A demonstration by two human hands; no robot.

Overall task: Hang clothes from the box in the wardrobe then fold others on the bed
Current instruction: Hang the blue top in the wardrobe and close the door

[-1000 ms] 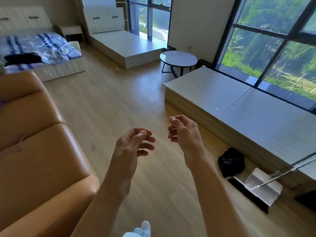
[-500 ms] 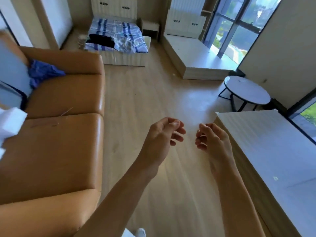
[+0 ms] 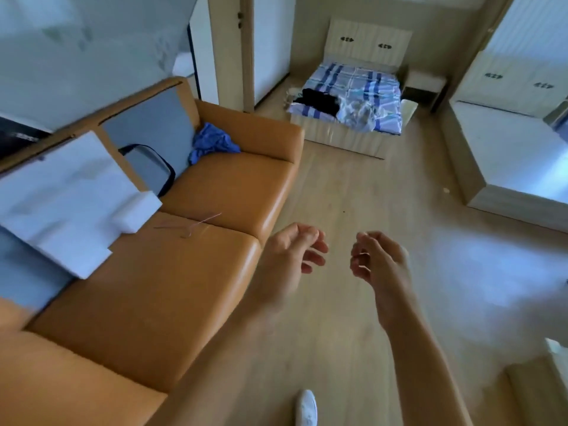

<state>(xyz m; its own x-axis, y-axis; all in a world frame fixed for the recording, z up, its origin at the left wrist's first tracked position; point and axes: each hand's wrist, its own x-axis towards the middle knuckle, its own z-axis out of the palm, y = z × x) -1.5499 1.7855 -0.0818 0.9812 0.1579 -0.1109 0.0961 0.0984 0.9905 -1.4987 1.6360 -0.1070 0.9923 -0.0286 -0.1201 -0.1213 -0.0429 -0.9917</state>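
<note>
**Assessor:** State of the hands?

**Inspector:** The left hand [image 3: 292, 253] and the right hand [image 3: 378, 262] are raised at lower centre of the frame, above the floor [image 3: 353, 186]. They are close together but apart. The fingers of both are loosely curled and neither has hold of anything.

**Assessor:** Location of the clothes?

**Inspector:** A black garment [image 3: 318, 101] lies on the near left part of the bed [image 3: 353, 81], upper centre of the frame, on the striped cover. A blue garment [image 3: 212, 142] is bunched in the far corner of the sofa [image 3: 153, 287], at left. A thin wire hanger [image 3: 190, 226] lies on the sofa seat, near the left hand. No box can be identified. The tall white panels [image 3: 267, 47] left of the bed may be the wardrobe, but this is unconfirmed.

**Assessor:** Step in hand?

**Inspector:** Judged to be an approach with nothing carried, toward either the sofa items or the bed. No item has been taken up at this moment.

**Assessor:** Recommendations?

**Inspector:** If hanging comes first, the person should collect the hanger together with the blue garment and grip the garment at the shoulders, not the bunched middle. This lets it go onto the hanger without re-handling. For folding, the black garment should be spread flat on a bare stretch of the bed cover before the first fold. The crumpled bedding beside it would carry creases into the fold.
</note>
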